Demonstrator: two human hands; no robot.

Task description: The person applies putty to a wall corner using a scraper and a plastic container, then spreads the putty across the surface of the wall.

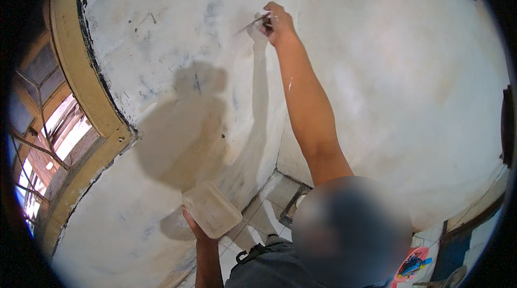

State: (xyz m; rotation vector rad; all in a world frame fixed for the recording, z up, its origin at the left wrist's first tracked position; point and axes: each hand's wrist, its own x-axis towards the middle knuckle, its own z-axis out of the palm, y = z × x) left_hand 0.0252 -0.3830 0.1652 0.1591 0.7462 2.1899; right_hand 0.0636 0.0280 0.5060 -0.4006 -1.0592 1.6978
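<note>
With my right arm stretched up, my right hand [279, 24] is closed around a putty knife [249, 25]. Its thin dark blade shows nearly edge-on and points left, at the patchy white wall [161, 40]; whether it touches cannot be made out. White smears mark the fingers and forearm. Low down, my left hand [195, 227] grips the side of a shallow rectangular pale plastic tub [212, 210], tilted so its inside shows. A whitish film coats the tub's inside. Dark specks, bluish streaks and brownish stains mark the wall around the knife.
A yellow-brown window frame [89, 62] with bent metal bars borders the wall at left. Another whitish wall [398, 89] meets it at a corner. Below lie pale floor tiles [264, 215] and a dark-edged tray-like thing [292, 207]. A pink container [412, 266] stands at lower right.
</note>
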